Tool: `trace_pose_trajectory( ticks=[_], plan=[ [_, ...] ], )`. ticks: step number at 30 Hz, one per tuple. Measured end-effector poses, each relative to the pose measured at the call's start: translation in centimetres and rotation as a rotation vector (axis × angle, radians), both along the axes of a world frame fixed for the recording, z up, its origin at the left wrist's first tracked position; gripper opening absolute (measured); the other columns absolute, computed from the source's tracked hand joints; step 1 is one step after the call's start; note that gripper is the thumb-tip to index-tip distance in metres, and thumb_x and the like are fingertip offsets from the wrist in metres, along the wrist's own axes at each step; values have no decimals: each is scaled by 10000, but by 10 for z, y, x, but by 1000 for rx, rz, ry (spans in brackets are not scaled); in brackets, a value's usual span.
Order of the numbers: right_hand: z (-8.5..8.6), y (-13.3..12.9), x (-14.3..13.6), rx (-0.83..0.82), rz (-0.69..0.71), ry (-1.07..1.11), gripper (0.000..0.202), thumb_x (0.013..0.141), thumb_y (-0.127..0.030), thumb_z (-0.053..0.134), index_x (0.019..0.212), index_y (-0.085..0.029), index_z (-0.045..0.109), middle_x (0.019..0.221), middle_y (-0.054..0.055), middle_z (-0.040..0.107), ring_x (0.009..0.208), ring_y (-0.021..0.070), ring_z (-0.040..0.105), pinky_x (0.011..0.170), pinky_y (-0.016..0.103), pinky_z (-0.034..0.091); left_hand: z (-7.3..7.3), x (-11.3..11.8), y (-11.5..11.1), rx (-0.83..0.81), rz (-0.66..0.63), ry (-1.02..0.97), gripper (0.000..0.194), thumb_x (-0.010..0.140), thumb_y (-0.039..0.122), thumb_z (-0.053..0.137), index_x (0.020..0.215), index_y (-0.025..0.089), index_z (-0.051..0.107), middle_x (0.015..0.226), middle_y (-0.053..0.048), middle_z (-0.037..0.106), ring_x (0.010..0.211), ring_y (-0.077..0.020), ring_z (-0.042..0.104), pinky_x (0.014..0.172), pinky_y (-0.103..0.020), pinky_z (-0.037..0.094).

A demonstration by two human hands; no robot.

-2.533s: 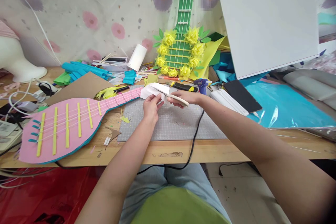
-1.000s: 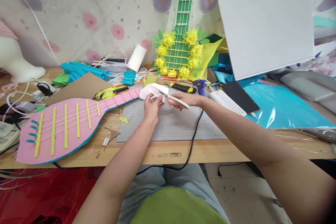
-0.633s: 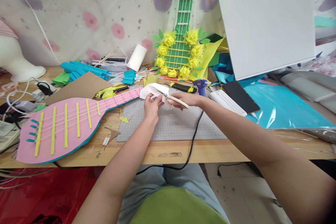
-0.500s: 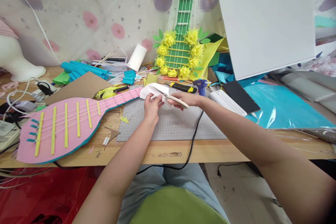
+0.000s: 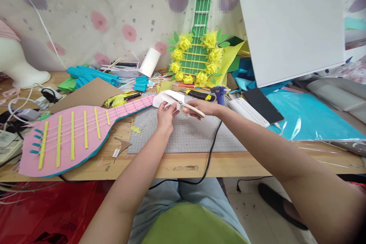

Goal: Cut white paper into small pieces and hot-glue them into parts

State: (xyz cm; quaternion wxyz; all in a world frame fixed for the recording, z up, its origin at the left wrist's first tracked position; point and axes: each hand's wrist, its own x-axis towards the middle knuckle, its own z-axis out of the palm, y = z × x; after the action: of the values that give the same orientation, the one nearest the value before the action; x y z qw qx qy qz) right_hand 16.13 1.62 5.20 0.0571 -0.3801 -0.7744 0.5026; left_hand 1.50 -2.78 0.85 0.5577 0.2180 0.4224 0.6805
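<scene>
Wooden table: spans the view.
Pink paper instrument: yellow strips, flat at table's left, neck pointing toward the hands.
Grey cutting mat: gridded, beneath both hands.
White paper: held above the mat, by the instrument's neck end; contact between them cannot be told.
Scissors: pale handles, blades pointing left across the paper.
Right hand: closed around the handles.
Left hand: fingers pinching the paper's near edge.
</scene>
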Motion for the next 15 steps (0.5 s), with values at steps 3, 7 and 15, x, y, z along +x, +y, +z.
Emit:
trace_pose_trajectory(
  ticks=[3, 7, 15],
  plan=[
    [-2, 1, 0, 7, -13, 4, 407, 720, -556, 547, 725, -163, 443, 518, -46, 437, 416, 55, 430, 378, 183, 392, -1, 0, 0, 8, 9, 9, 327, 571, 165, 682, 854, 178, 518, 735, -7, 607, 669, -113, 589, 724, -307, 475],
    [-4, 2, 3, 9, -2, 11, 407, 730, -554, 534, 729, -158, 442, 516, -48, 431, 401, 47, 418, 364, 170, 365, -2, 0, 1, 22, 9, 21, 329, 567, 180, 685, 856, 176, 527, 741, -10, 606, 676, -119, 591, 728, -318, 476],
    [1, 0, 6, 31, 83, 7, 385, 763, -537, 503, 756, -158, 434, 585, -31, 437, 491, 57, 447, 439, 170, 420, -2, 1, 0, 33, -7, 54, 338, 563, 191, 691, 861, 173, 534, 739, -17, 609, 675, -121, 590, 712, -310, 476]
  ],
)
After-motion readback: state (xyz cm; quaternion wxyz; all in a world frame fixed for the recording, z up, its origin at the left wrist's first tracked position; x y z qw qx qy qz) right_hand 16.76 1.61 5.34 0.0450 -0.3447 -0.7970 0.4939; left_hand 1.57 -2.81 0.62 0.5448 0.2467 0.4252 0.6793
